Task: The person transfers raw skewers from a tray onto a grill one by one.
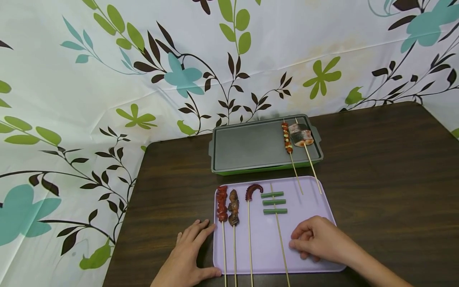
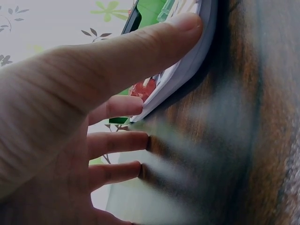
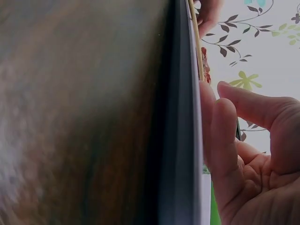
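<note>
**Both hands settle at the lilac tray of skewers**

The lilac tray (image 1: 315, 199) lies flat on the dark wooden table (image 1: 387, 167), right in front of the person, and both hands are on it. The left hand (image 1: 188, 255) lies flat on the table at the tray's near left corner, fingers straight and spread, thumb along the front rim; the left wrist view shows the thumb (image 2: 154, 47) pressing against the tray's edge. The right hand (image 1: 319, 241) rests on the tray's near right part, fingers loosely curled under, gripping nothing that can be seen.

On the tray, left to right: a red skewer (image 1: 222, 203), a brown skewer (image 1: 234, 207), an octopus tentacle skewer (image 1: 253, 190), then a skewer with three green pieces (image 1: 274, 203) lying crosswise.

Just behind the tray sits a green griddle (image 1: 251, 145). Two skewers lie on its right side, a small red-and-yellow one (image 1: 287, 137) and a salmon skewer (image 1: 301, 134), their sticks reaching over onto the tray. A leaf-printed cloth (image 1: 107, 79) hangs behind.
</note>
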The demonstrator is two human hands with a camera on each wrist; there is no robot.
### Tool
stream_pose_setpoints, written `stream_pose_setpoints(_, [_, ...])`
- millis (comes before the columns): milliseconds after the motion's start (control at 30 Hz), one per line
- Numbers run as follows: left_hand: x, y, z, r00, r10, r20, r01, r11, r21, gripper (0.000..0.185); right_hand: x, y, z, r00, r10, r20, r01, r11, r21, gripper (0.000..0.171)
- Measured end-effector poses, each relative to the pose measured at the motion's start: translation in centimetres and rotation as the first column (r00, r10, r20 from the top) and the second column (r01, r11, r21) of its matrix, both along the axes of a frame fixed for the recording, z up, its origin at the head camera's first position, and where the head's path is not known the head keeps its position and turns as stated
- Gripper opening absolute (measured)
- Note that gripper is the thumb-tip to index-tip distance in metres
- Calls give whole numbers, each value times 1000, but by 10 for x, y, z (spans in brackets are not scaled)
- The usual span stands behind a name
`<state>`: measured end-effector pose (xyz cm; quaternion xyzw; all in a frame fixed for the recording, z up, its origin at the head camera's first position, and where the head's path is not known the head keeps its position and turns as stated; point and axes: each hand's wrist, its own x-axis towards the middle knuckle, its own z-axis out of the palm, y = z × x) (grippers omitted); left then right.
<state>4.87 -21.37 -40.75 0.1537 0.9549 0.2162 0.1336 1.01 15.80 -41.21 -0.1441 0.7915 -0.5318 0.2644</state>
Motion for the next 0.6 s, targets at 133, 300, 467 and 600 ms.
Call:
stream_pose_setpoints(133, [0,0,0,1000,2,-2,-2,1000,1,99,0,-3,-2,1000,-1,19,1,1000,-10,18])
stream_pose_setpoints(300, [-1,0,0,1000,3,-13,-3,1000,2,99,1,-7,-5,999,8,34,-8,1000,-15,16])
stream_pose_setpoints(467, [-1,0,0,1000,5,-6,-5,1000,2,99,3,-11,-7,999,21,29,-20,999,-26,16])
stream_pose_setpoints(600, [0,1,0,1000,4,2,-4,1000,5,99,6,-16,-8,999,16,30,-15,1000,-21,19])
